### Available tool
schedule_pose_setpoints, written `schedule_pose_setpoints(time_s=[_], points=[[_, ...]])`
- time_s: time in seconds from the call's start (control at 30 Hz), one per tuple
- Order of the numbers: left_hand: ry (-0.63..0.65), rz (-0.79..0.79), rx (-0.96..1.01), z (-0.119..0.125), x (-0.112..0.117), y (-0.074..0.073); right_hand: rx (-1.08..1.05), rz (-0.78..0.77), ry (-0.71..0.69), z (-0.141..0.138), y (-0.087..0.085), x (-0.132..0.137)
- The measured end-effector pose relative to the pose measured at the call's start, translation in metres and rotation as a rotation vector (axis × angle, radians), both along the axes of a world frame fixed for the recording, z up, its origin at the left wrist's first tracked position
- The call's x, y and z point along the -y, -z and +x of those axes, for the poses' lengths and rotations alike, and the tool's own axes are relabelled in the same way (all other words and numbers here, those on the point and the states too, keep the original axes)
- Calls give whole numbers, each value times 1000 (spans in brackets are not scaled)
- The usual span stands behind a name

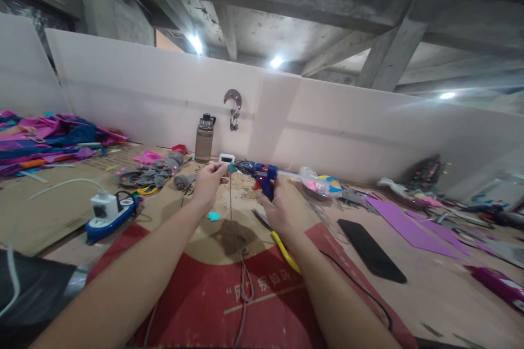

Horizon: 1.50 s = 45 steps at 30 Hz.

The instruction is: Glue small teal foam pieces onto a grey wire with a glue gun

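My right hand (pixel 279 208) is wrapped round the handle of a blue hot glue gun (pixel 265 172), whose nozzle points left. Pinched in the fingertips of my left hand (pixel 208 184) is a small teal felt piece (pixel 231 167), right at the nozzle; whether they touch I cannot tell. A thin grey cord (pixel 231 196) hangs down from that piece towards the cardboard. Below, a teal flower-shaped felt piece (pixel 213 216) lies flat. Yellow-handled scissors (pixel 285 252) lie under my right forearm, partly covered by it.
A blue-and-white power strip (pixel 110 219) with a white plug stands left, grey felt pieces (pixel 149 173) behind it. A bottle (pixel 204 139) stands at the back. On the right lie a black phone (pixel 370 250), purple felt sheets (pixel 409 223) and a magenta tube (pixel 497 286).
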<state>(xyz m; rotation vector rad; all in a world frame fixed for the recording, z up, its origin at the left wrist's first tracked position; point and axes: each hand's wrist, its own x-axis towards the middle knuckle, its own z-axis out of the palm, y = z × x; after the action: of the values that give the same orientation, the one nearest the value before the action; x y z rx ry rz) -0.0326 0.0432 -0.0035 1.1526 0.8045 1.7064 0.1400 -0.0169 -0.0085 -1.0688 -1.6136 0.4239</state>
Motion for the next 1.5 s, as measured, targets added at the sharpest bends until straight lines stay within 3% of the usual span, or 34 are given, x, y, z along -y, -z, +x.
schedule_pose_setpoints(time_s=[0.43,1.5], points=[[-55,41,-67,2,3,-1,49,57,-49,-3,1,4],[-48,37,-66,3,5,-2,70,93,15,-2,3,2]])
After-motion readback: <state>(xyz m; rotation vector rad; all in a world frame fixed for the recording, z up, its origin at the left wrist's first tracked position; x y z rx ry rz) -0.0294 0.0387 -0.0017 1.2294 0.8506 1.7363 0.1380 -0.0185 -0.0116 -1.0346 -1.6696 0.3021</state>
